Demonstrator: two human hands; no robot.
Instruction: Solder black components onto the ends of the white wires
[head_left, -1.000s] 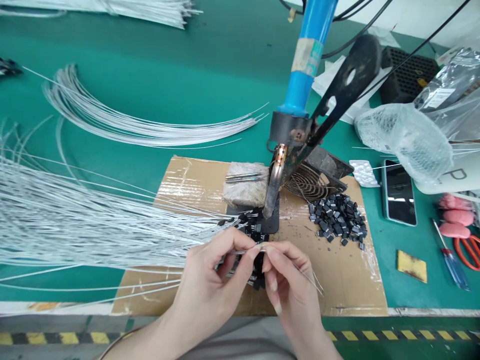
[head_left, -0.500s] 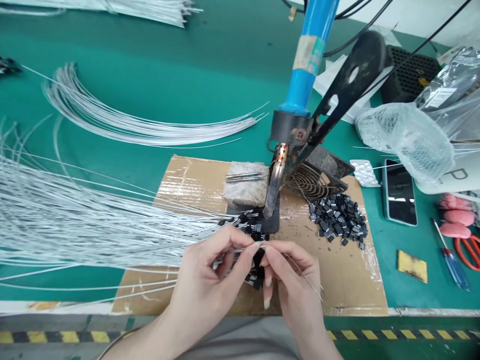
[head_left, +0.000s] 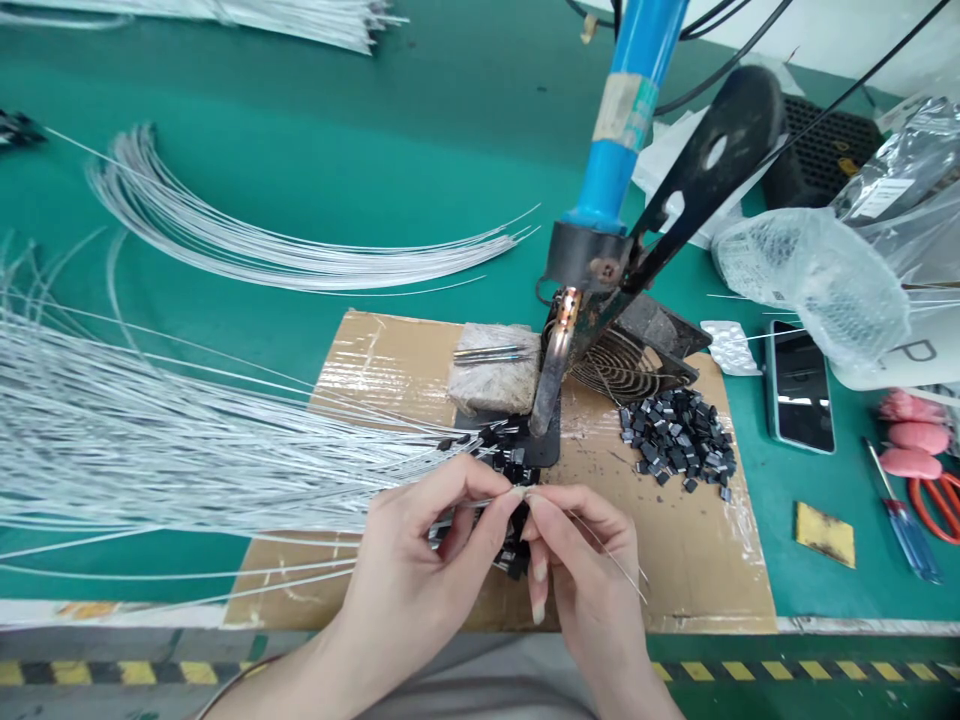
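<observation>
My left hand (head_left: pixel 424 560) and my right hand (head_left: pixel 589 565) meet fingertip to fingertip over the front of a taped cardboard sheet (head_left: pixel 675 560). The left hand pinches the end of a thin white wire (head_left: pixel 457 503) that runs off to the left. A fine bare wire (head_left: pixel 615 560) trails from the right hand's fingers down to the right. Under and behind the fingers lie small black parts (head_left: pixel 514 460) fixed to wire ends. A blue-handled soldering iron (head_left: pixel 600 200) stands in its stand just behind, tip down.
A big fan of white wires (head_left: pixel 150 450) covers the left; another bundle (head_left: pixel 285 255) curves behind. A loose heap of black parts (head_left: pixel 679 440) lies right of the iron, by a sponge block (head_left: pixel 491 375), a phone (head_left: pixel 799 385), plastic bags (head_left: pixel 814 280), screwdriver (head_left: pixel 900 520) and scissors (head_left: pixel 937 500).
My hands have stayed at the same spot; the right hand's fingers shifted slightly at the pinch. The view rose a little.
</observation>
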